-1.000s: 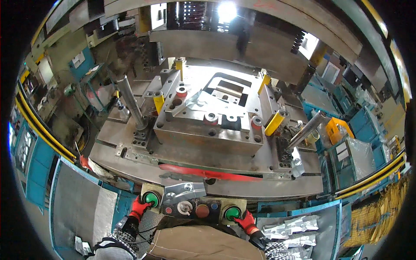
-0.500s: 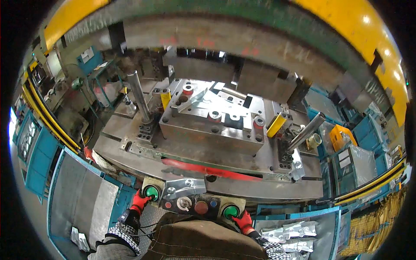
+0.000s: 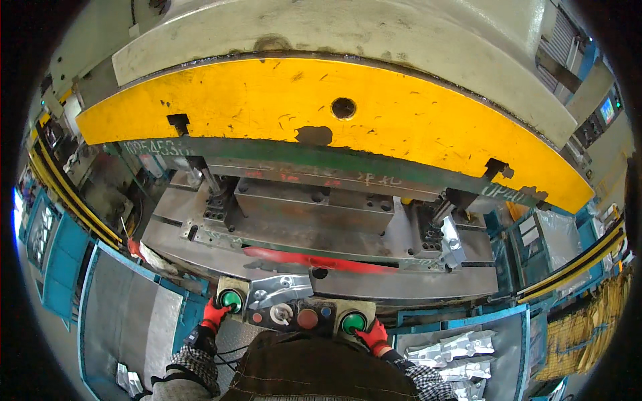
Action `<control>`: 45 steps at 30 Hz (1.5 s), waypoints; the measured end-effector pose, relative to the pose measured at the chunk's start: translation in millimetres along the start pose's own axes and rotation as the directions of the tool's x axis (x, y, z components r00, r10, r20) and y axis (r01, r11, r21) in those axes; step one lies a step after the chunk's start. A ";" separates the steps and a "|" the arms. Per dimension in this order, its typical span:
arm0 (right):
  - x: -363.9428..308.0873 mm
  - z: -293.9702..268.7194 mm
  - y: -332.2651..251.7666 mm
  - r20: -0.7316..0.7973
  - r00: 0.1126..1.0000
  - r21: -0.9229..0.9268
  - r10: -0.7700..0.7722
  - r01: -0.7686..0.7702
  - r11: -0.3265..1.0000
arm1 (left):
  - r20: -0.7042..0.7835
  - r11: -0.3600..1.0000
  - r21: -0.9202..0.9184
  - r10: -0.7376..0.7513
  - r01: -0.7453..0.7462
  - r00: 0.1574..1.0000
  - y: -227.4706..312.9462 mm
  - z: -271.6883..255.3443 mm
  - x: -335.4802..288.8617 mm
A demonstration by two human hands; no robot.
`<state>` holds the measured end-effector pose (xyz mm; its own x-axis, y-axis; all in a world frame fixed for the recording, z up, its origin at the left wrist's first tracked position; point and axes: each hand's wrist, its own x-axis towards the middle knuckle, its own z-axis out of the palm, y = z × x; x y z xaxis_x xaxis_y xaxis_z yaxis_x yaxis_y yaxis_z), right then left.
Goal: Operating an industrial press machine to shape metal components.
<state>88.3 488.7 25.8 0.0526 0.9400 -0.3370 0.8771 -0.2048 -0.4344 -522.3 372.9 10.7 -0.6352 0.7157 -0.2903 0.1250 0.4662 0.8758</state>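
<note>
My left hand, in a red glove with a dark cuff, rests at the left end of the control panel. A digit reaches onto the left green push button, and the fingers are spread. At the other end, my red-gloved right hand touches the right green push button the same way, thumb and fingers apart. Neither hand holds anything. A bent silver sheet-metal part lies behind the panel's knobs. Beyond it, the press's yellow ram is low over the lower die, hiding the die's top.
Stamped metal parts lie in a blue-framed bin at right; a blue-framed bin stands at left. Another stamped part leans at the bed's right end. Yellow-black guard posts flank the press. A red strip marks the bed's front.
The press's upper die and yellow ram have come down over the lower die, covering the bright sheet-metal piece there. Both hands stay at the green buttons.
</note>
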 end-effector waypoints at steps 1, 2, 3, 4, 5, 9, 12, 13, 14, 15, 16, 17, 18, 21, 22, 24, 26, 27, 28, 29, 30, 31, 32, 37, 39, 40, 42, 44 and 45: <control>0.0 -1.8 -2.1 0.019 0.999 -0.043 0.042 -0.041 0.998 | -0.007 0.996 0.022 0.084 -0.084 0.996 0.7 0.0 1.0; 0.0 -3.3 -3.2 0.055 0.998 -0.026 0.025 -0.023 0.999 | 0.001 0.989 -0.059 0.133 -0.132 0.991 0.3 1.3 0.0; -0.1 -4.4 -4.2 0.060 0.998 -0.035 0.025 -0.023 0.999 | -0.002 0.994 -0.088 0.071 -0.070 0.998 1.4 1.6 -1.4; -0.5 -4.6 -4.6 0.041 0.998 -0.058 0.048 -0.046 0.997 | 0.004 0.974 -0.137 0.180 -0.178 0.984 1.9 2.4 -3.6; -0.3 -4.8 -4.4 0.067 0.997 -0.042 0.025 -0.022 0.999 | 0.033 0.983 -0.162 0.089 -0.083 0.995 2.5 2.5 -5.3; 1.5 -1.4 -0.2 -0.018 0.999 0.024 -0.035 0.035 0.999 | 0.158 0.992 -0.126 -0.001 0.021 0.987 8.9 -5.3 -0.2; 7.9 1.8 4.9 0.050 0.999 0.020 -0.007 0.006 1.000 | 0.388 0.923 0.386 -0.156 -0.006 0.909 47.9 -26.3 28.9; 9.8 3.3 7.1 0.057 0.998 -0.017 0.034 -0.033 0.999 | 0.462 0.724 0.681 -0.310 -0.108 0.831 71.7 -33.3 37.6; 11.8 4.8 9.8 0.052 0.999 -0.012 0.012 -0.011 1.000 | 0.510 0.642 0.729 -0.278 -0.238 0.814 104.9 -35.9 49.6; 13.6 7.5 11.9 0.040 0.999 -0.016 -0.004 0.004 1.000 | 0.580 0.605 0.711 -0.215 -0.358 0.786 143.8 -34.2 56.7; 14.3 8.9 16.0 0.058 0.998 0.048 -0.024 0.021 0.999 | 0.660 0.680 0.569 -0.043 -0.462 0.750 188.5 -29.0 59.8; 15.0 12.1 18.5 0.073 0.997 0.084 0.016 -0.022 0.996 | 0.715 0.709 0.482 0.021 -0.514 0.699 237.1 -19.0 59.3; 14.9 14.4 21.8 0.064 0.998 0.078 0.001 -0.006 0.997 | 0.768 0.777 0.307 0.138 -0.550 0.625 288.8 -8.2 55.6; 11.9 19.5 28.5 0.064 0.997 0.127 0.043 -0.050 0.991 | 0.716 0.710 -0.190 0.573 -0.678 0.400 443.3 40.8 35.1; 10.5 19.3 29.2 0.051 0.998 0.114 0.047 -0.052 0.992 | 0.664 0.664 -0.270 0.653 -0.698 0.364 488.8 61.4 29.2; 4.6 15.6 29.0 0.035 0.999 0.267 -0.027 0.016 0.964 | 0.611 0.521 -0.221 0.733 -0.825 0.299 566.3 112.0 25.9; -7.8 7.2 31.0 0.076 0.990 0.491 -0.121 0.068 0.868 | 0.650 0.368 -0.200 0.743 -0.908 0.158 619.2 170.2 34.7; -14.5 1.6 33.7 0.158 0.978 0.497 -0.136 0.040 0.867 | 0.717 0.281 -0.169 0.693 -0.945 0.077 639.7 196.8 45.7; -28.7 -0.1 37.4 0.071 0.997 0.500 -0.042 0.001 0.866 | 0.810 0.243 -0.031 0.574 -0.970 0.118 650.1 220.0 58.0; -41.7 -2.0 43.5 0.002 0.995 0.500 0.099 -0.087 0.862 | 0.871 0.145 0.075 0.472 -0.987 0.136 655.6 246.7 69.9; -54.2 -1.6 51.4 -0.020 0.997 0.516 0.078 -0.056 0.855 | 0.895 -0.124 0.222 0.420 -0.967 0.152 656.1 270.3 81.5; -68.7 -0.5 63.8 -0.002 0.988 0.627 0.152 -0.118 0.770 | 0.938 -0.032 0.233 0.270 -0.972 0.216 656.3 287.4 94.1; -83.9 1.5 79.9 0.025 0.973 0.729 0.228 -0.174 0.662 | 0.972 -0.010 0.182 0.154 -0.983 0.178 657.6 301.5 105.5; -140.8 30.5 164.7 0.154 0.818 0.878 0.554 -0.371 0.304 | 0.983 0.089 0.153 0.091 -0.984 0.161 652.6 308.8 130.6; -143.7 27.8 185.8 0.141 0.800 0.864 0.583 -0.388 0.323 | 0.960 0.037 0.144 0.238 -0.989 0.149 655.8 295.8 119.4; -132.5 16.1 194.7 0.140 0.813 0.831 0.565 -0.407 0.379 | 0.941 0.008 0.105 0.322 -0.994 0.101 661.1 285.7 110.1; -102.9 -19.2 200.5 -0.004 0.853 0.764 0.522 -0.334 0.552 | 0.865 -0.005 0.127 0.490 -0.992 0.108 670.5 263.6 80.5; -56.5 -71.2 196.6 -0.140 0.892 0.788 0.429 -0.162 0.594 | 0.709 0.054 0.079 0.699 -0.995 0.094 674.1 232.2 41.3; -28.2 -99.8 190.8 -0.240 0.890 0.797 0.387 -0.047 0.602 | 0.592 -0.017 -0.065 0.804 -0.998 -0.052 670.0 212.6 19.8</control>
<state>301.8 450.3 35.8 0.5012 0.8229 -0.2677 0.1448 -0.3847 -0.9116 -289.1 810.0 509.8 0.5849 0.6456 0.4910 0.5824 -0.7557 0.2997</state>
